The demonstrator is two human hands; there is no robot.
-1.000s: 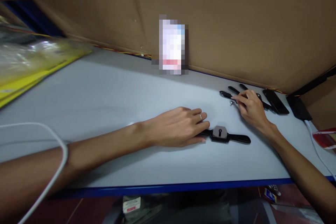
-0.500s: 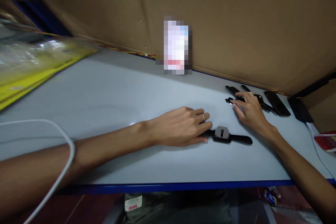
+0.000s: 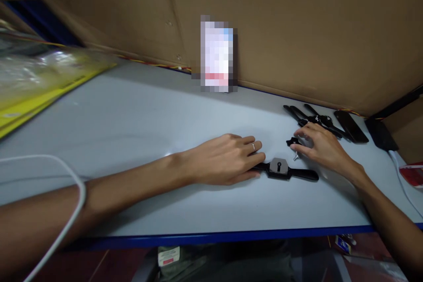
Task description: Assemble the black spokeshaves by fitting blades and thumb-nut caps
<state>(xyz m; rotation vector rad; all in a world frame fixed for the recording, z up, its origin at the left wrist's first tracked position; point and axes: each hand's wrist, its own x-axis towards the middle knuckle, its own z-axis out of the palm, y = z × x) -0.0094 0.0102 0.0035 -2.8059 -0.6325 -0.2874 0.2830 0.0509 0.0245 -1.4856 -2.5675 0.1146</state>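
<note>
A black spokeshave (image 3: pixel 279 168) lies on the table, a grey blade plate with a keyhole slot on its middle. My left hand (image 3: pixel 231 158), with a ring on one finger, is closed over the spokeshave's left handle; its right handle lies free. To the right and a little farther back, my right hand (image 3: pixel 319 143) pinches a small black cap piece (image 3: pixel 292 142) between thumb and fingers. Just below the thumb shows a silver screw (image 3: pixel 296 156); whether it is fixed to the cap, I cannot tell.
Behind my right hand lie several more black spokeshaves (image 3: pixel 306 114), then a dark phone (image 3: pixel 350 127) and a black flat object (image 3: pixel 381 134) with a white cable. A blurred upright screen (image 3: pixel 216 55) leans on the cardboard wall (image 3: pixel 297 31). Plastic-wrapped yellow sheets (image 3: pixel 49 92) lie left.
My right hand has come nearer with the cap piece, away from the spokeshaves at the back, and the silver screw now shows. My left hand stays on the spokeshave handle.
</note>
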